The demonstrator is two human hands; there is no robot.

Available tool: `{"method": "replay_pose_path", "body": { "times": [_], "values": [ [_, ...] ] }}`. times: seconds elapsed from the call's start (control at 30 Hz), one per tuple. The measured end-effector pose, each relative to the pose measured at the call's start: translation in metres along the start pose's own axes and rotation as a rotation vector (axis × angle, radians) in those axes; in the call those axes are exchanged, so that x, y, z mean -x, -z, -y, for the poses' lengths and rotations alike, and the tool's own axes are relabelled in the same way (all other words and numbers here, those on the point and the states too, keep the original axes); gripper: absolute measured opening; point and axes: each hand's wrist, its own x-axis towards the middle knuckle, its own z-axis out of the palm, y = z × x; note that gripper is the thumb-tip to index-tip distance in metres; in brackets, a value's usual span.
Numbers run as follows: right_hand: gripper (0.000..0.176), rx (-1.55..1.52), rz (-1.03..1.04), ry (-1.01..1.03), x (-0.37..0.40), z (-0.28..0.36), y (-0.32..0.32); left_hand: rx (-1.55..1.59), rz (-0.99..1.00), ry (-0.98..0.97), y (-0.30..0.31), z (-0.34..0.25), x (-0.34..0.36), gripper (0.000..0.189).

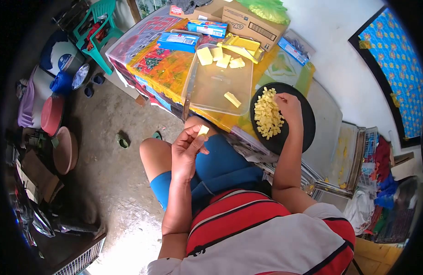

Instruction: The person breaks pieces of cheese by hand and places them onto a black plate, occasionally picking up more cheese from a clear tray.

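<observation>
My left hand [186,149] is raised over my lap, its fingers closed on a small piece of pale yellow cheese [203,130]. My right hand [290,109] is over a round black plate [299,133], fingertips pinched together at the edge of a heap of cheese cubes [267,114]. Whether a cube is between those fingertips is hidden. Left of the plate, a clear plastic tray [216,89] holds several cheese slabs [204,56] at its far end and one narrow cheese stick [232,99] nearer me. A thin dark strip [187,103] lies along the tray's left edge.
Blue boxes [178,42], yellow wrappers [242,46], a cardboard carton [252,23] and a green plastic bag [268,10] stand farther back on the patterned tablecloth [152,64]. Metal racks [335,183] are at my right. A green chair [101,32] and basins [64,149] are at left.
</observation>
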Motion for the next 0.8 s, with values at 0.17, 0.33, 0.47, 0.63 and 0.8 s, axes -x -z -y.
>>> {"method": "replay_pose_path", "body": {
  "times": [0.17,0.33,0.47,0.63,0.8],
  "values": [
    [0.024,-0.556,0.441,0.185,0.019,0.046,-0.014,-0.036,0.018,-0.005,-0.003,0.005,0.000,0.018],
    [0.023,-0.932,1.032,0.213,0.070,0.115,-0.042,-0.073,0.057,-0.006,-0.002,0.008,0.002,0.020],
    [0.023,-0.890,1.002,0.298,0.072,0.116,-0.056,-0.045,0.023,-0.030,0.000,0.005,0.006,0.019],
    [0.020,-0.938,0.996,0.242,0.074,0.120,-0.058,0.002,0.048,-0.012,0.004,0.001,0.006,0.021],
    [0.018,-0.965,1.058,0.150,0.070,0.123,-0.054,0.039,0.091,-0.010,0.005,-0.001,0.007,0.021]
  ]
}}
